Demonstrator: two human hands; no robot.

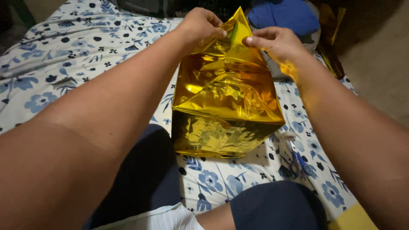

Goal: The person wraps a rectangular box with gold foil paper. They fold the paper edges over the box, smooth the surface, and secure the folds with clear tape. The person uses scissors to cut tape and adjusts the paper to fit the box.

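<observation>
- Head view: we see a box wrapped in shiny gold foil (226, 106) standing on a white bedsheet with blue flowers (64, 51), just past our knees and in the middle of the picture.
- Our left hand (200, 25), at about 11 o'clock from the box, is pinched shut on the raised foil flap at the far top edge.
- Our right hand (275, 42), at about 1 o'clock, pinches the same flap from the other side, thumb and fingers closed on the foil.
- A pair of blue-handled scissors (296, 159) lies on the sheet at about 4 o'clock from the box, just beside our right forearm.
- A blue cloth (283, 15) sits beyond the box at 12 o'clock.
- We judge the foil thin and slippery: a hard pull at the peak could tear it or crease the fold crooked.
- The soft bed could let the box tip while both hands tug its top.
</observation>
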